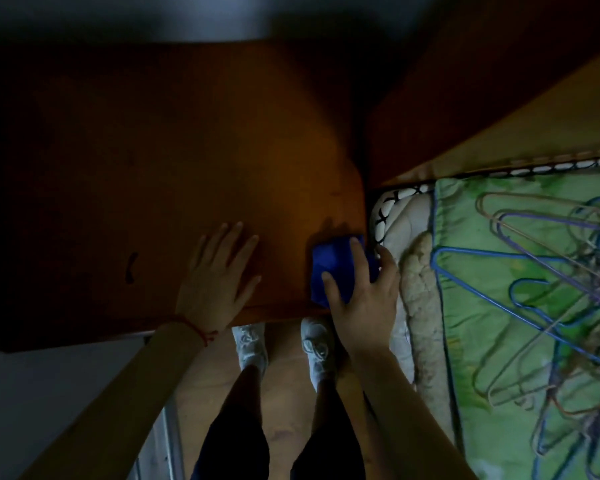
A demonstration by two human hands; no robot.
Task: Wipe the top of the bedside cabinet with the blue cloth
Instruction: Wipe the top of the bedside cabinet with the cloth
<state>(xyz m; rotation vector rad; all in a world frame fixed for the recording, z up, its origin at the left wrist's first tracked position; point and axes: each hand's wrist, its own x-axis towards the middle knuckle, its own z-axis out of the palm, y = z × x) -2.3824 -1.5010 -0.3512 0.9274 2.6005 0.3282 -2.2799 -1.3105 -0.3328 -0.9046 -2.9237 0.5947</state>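
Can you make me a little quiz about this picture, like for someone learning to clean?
1. True or false: the blue cloth lies at the cabinet top's near right corner, beside the bed.
2. Which hand presses on the cloth? A) left hand B) right hand C) both
3. Fill in: the wire hangers lie on the green ____.

Key:
1. True.
2. B; its fingers spread over the cloth, while the left hand rests flat on bare wood.
3. Bedcover.
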